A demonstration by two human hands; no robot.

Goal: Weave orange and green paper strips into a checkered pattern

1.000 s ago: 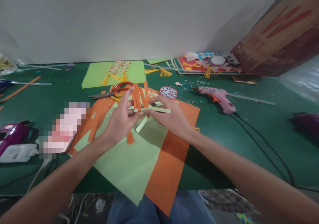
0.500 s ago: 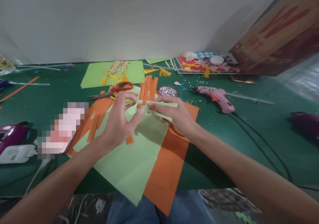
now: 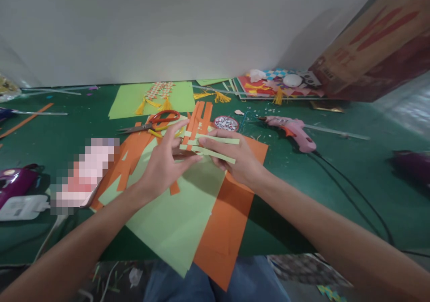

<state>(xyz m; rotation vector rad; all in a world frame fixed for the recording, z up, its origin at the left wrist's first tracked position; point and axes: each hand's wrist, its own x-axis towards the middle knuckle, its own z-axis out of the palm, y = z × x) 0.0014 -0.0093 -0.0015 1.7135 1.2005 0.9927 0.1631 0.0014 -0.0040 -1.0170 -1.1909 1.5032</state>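
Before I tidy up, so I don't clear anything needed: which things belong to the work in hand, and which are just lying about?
Likely in the work:
orange strips and pale green strips, between left hand and right hand
green sheet and orange sheet beneath
scissors, perhaps

Apparently lying about:
phone
pink glue gun, untouched
bag

Wall (image 3: 161, 29): plain, pale grey, smooth, fills the upper view, meets the far edge of the worktop. Worktop (image 3: 356, 181): dark green, slightly glossy, with whitish specks on its surface; near edge runs across the lower view. Floor (image 3: 126, 294): dark grey, scraps strewn at lower left. Light: soft, dim; broad shadow (image 3: 307, 38) on wall, upper right.
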